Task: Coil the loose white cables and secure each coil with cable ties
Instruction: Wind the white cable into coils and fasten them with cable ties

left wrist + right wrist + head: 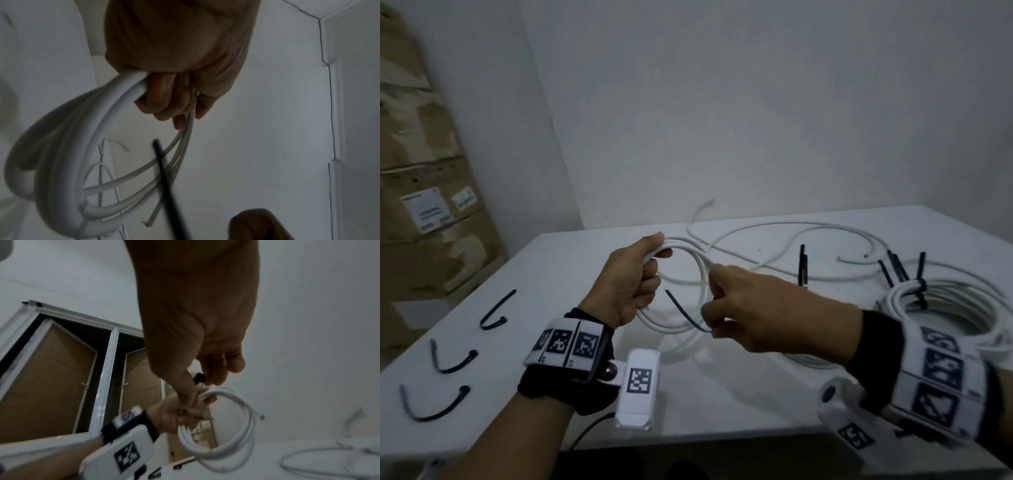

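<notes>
Left hand [631,279] grips the white cable coil [690,298], held roughly upright above the table [558,274]. Right hand [750,308] pinches a black cable tie [686,313], its long axis slanting up-left through the coil, apparently head-end in the fingers.

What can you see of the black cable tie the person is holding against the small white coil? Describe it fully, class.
The black cable tie is a thin, flexible strip that looks like plastic, gently curved. The right hand pinches its lower end; the free end points up inside the loop of the white cable coil, which the left hand grips above the table. It is not yet closed into a loop. The right wrist view shows its blocky head between thumb and fingers.
</notes>
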`<state>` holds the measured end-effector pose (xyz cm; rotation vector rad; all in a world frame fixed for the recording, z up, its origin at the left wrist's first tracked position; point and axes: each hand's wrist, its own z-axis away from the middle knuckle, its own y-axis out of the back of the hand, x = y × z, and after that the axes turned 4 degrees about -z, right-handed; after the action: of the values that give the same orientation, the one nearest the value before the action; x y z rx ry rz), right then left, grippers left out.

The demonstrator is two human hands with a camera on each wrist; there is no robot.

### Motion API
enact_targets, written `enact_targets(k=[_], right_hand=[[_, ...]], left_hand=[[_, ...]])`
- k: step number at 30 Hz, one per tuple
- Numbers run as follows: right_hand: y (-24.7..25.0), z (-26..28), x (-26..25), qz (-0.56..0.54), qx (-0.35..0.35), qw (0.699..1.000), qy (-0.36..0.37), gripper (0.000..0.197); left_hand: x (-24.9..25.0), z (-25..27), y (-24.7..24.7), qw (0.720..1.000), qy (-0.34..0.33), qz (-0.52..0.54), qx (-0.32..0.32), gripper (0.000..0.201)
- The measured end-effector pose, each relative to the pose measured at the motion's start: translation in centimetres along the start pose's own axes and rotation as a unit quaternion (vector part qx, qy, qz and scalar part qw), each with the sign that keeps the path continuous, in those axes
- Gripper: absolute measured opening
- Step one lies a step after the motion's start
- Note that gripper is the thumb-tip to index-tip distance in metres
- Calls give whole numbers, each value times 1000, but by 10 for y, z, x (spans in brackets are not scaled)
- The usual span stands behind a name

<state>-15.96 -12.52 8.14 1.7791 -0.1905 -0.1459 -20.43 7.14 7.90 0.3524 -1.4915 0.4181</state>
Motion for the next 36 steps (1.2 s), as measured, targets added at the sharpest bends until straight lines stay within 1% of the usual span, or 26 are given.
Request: enact_targets(k=[1,4,7,10,12,13,15,16,17,18,19,21,22,23,24,25,26,29,32,36], right_hand=[[-4,0,2,12,23,1000,1,6],[-9,-5,17,18,127,991,-28,15],[-4,-8,23,28,203,977,-62,13],[-5,-7,23,16,244,967,-73,12],[-8,-3,22,5,253,965,-74,14],[-8,0,21,-3,258,963,-76,15],[-10,3,20,-46,281,955,-85,10],[-12,4,20,-90,305,944,-91,7],[-13,5,19,-149,338,924,-100,6],[-14,6,16,-215,374,895,-116,9],[-14,7,13,-288,402,858,-140,16],[-12,6,6,-433,434,767,-192,32],[-11,6,5,-482,445,725,-207,36],[-9,6,7,-510,457,696,-216,35],[-8,6,9,-525,465,678,-219,31],[-6,7,12,-534,468,670,-217,28],[-5,8,14,-536,464,672,-213,25],[-7,10,15,-518,457,695,-200,20],[-10,11,14,-521,472,685,-192,21],[-13,11,15,-528,491,667,-189,23]], left_hand=[[1,2,-8,1000,1,-1,-9,29],[2,10,-26,999,6,-6,-33,28],[2,16,-36,999,4,-21,-37,31],[2,20,-43,998,-4,-38,-44,25],[4,22,-46,997,-18,-47,-54,17],[4,23,-48,997,-27,-49,-54,16],[3,24,-51,997,-41,-56,-46,20],[2,24,-52,996,-46,-58,-43,22],[1,24,-55,996,-51,-59,-41,22],[0,25,-57,996,-56,-59,-37,22],[-2,26,-60,996,-61,-58,-32,22],[-5,28,-67,996,-72,-55,-21,21],[-7,29,-69,995,-81,-57,-16,20],[-9,30,-71,994,-94,-61,-10,20],[-11,31,-72,992,-111,-68,-4,19],[-12,32,-72,988,-131,-76,1,19],[-13,33,-72,984,-153,-86,7,19],[-14,33,-72,969,-217,-118,29,18],[-15,32,-73,953,-255,-154,56,16],[-16,32,-73,939,-279,-189,75,16]])
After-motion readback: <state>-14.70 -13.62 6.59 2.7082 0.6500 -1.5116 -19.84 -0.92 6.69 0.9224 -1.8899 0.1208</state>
